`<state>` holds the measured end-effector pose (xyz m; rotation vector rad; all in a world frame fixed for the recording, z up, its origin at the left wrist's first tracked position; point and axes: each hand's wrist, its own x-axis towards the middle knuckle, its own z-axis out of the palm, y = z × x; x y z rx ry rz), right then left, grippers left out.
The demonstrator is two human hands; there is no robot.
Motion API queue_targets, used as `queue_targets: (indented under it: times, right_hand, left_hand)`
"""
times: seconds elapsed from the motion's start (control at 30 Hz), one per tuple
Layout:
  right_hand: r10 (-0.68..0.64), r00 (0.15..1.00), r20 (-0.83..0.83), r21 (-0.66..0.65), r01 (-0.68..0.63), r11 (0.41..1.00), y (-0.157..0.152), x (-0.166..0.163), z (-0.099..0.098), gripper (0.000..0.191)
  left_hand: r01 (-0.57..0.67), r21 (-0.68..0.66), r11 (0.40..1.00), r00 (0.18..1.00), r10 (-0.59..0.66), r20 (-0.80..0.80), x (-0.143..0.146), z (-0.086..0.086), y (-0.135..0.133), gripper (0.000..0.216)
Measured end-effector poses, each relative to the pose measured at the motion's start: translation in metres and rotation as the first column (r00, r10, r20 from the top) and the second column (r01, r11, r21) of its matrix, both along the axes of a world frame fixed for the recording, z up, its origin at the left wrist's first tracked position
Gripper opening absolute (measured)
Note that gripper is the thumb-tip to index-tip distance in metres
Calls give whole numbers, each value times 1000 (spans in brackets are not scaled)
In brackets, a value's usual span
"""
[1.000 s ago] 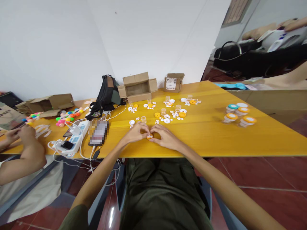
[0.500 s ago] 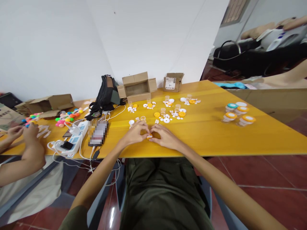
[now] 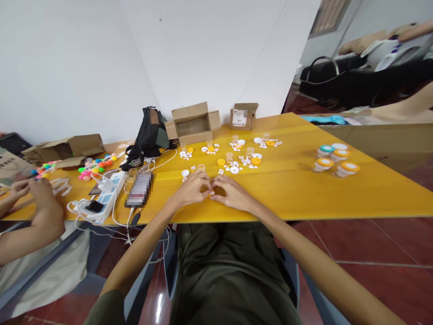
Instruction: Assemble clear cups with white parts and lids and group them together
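"What's different?"
"The small white-and-orange piece (image 3: 211, 193) shows less than before, mostly hidden, near the tabletop's (image 3: 287, 194) front edge."
"And the hands?"
"Left hand (image 3: 192, 188) and right hand (image 3: 232, 192) both pinch it, fingers nearly closed."
"Room?"
"Open surface lies between the right hand and the lidded jars (image 3: 339, 154) toward the right edge."

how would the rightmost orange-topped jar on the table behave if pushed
The orange-topped jar would probably be light, since its see-through body looks like plastic. It may tip, as its top looks wider than the part below. If toppled, its round lid suggests it could roll.
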<state>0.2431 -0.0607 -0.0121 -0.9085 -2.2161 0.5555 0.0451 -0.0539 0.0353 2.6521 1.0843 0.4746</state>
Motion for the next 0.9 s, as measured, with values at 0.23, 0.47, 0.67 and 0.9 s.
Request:
queue_targets:
  times: [0.23, 0.47, 0.67, 0.9]
  right_hand:
    - [4, 1000, -8, -1, -4, 1000, -1, 1, -1, 12]
    - [6, 1000, -2, -10, -6, 1000, -1, 2, 1, 12]
    - [2, 1000, 1, -9, -2, 1000, -1, 1, 1, 12]
    - [-1, 1000, 10, 19, 1, 1000, -1, 1, -1, 10]
  left_hand:
    - [12, 16, 1000, 1000, -12, -7, 1, 0, -2, 13]
    - [11, 37, 999, 999, -10, -31, 2, -1, -3, 12]
    - [16, 59, 998, 999, -13, -47, 2, 1, -4, 11]
    - [27, 82, 996, 999, -24, -39, 1, 2, -4, 10]
